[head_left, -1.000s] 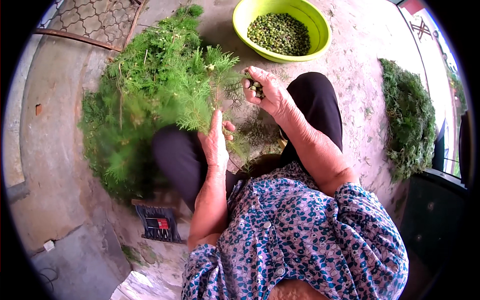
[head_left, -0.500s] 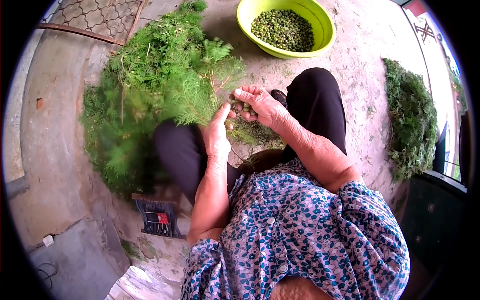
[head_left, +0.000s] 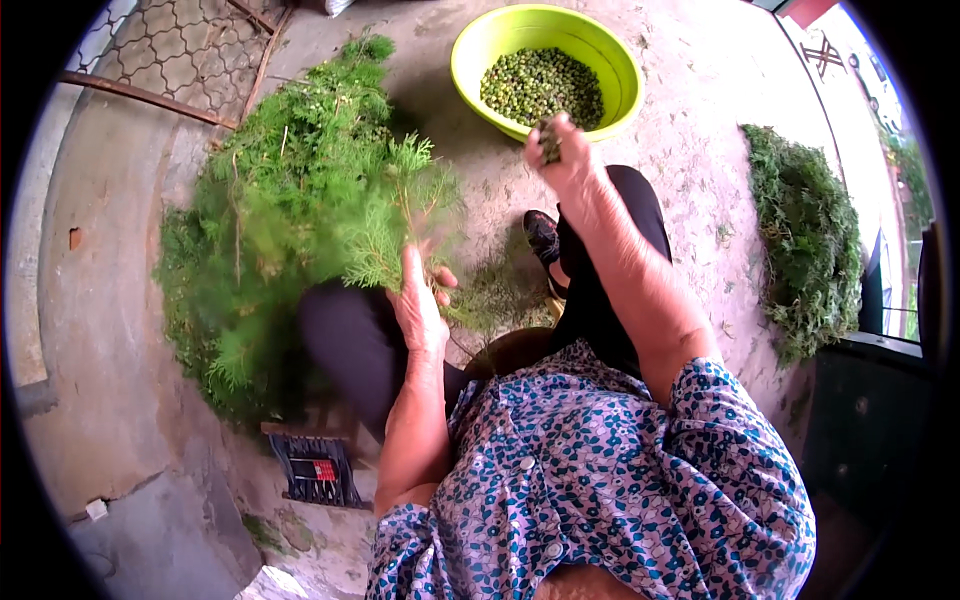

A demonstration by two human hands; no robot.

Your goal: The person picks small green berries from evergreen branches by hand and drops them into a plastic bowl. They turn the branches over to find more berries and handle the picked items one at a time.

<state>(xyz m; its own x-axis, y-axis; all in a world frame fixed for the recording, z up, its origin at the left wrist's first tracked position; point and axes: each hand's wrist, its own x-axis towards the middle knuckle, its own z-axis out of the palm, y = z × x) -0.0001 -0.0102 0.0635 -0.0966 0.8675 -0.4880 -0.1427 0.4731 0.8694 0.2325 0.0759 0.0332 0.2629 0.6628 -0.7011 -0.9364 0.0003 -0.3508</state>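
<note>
My left hand [head_left: 420, 300] is closed round the stem of a feathery green branch [head_left: 380, 240], held above my left knee. My right hand [head_left: 568, 165] is at the near rim of a yellow-green basin [head_left: 625, 75], its fingers curled round a clump of small round green-brown seed cones [head_left: 549, 142]. Inside the basin lies a broad layer of the same cones [head_left: 540, 85]. Left of my hands spreads a large heap of leafy branches [head_left: 290, 180], which partly merges with the held one.
A second pile of darker green cuttings [head_left: 805, 240] lies to the right. A dark plastic stool [head_left: 312, 467] stands at the lower left. Loose leaf bits are scattered over the concrete floor [head_left: 690, 180], and a rusty metal frame [head_left: 150, 97] edges the upper left.
My right hand has left the branch and moved forward to the basin with cones in it. My left hand still holds the branch, slightly lower in view.
</note>
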